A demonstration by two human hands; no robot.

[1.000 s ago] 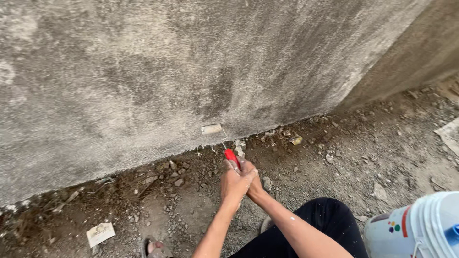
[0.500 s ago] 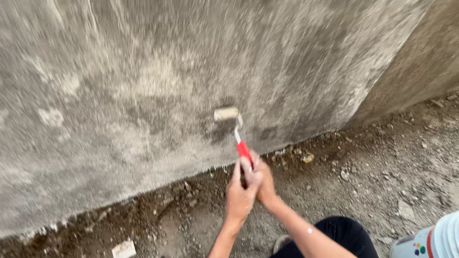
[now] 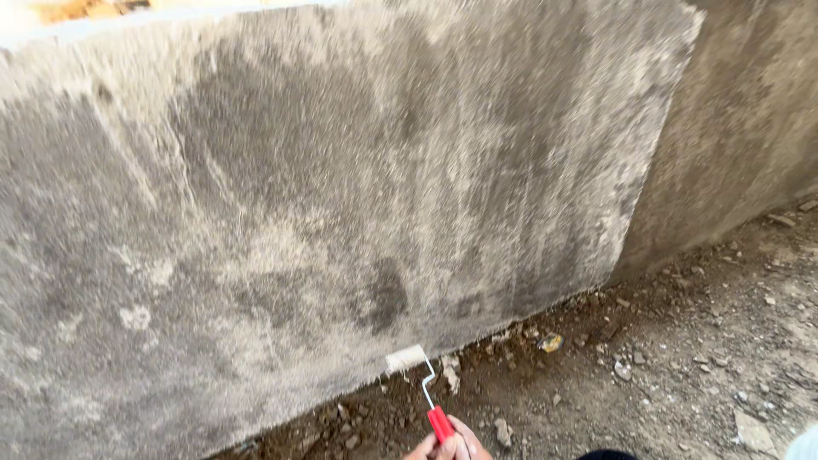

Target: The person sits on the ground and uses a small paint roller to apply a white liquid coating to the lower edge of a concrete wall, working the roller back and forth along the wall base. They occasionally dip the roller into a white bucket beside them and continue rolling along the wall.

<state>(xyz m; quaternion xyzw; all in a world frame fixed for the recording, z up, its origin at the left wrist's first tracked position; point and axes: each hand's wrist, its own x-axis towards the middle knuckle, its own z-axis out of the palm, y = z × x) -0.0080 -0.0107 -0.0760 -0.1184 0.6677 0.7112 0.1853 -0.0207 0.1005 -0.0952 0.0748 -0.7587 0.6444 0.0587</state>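
Note:
A small paint roller (image 3: 406, 358) with a pale sleeve, a thin wire frame and a red handle (image 3: 440, 422) rests against the bottom of a rough grey concrete wall (image 3: 324, 213). Both of my hands sit at the bottom edge of the view, clasped around the red handle: my left hand (image 3: 426, 448) on the left side, my right hand (image 3: 469, 443) on the right. Only the fingers and knuckles show; the arms are cut off. The wall carries darker damp patches and pale streaks.
Bare brown dirt with scattered stones and rubble (image 3: 682, 366) runs along the foot of the wall. A second, darker wall face (image 3: 750, 145) stands further back at the right. A white object's edge (image 3: 805, 445) shows in the bottom right corner.
The roller has come back down the wall to its foot. The view has tilted up, so my arms, my dark trouser leg and most of the white bucket have dropped out of view.

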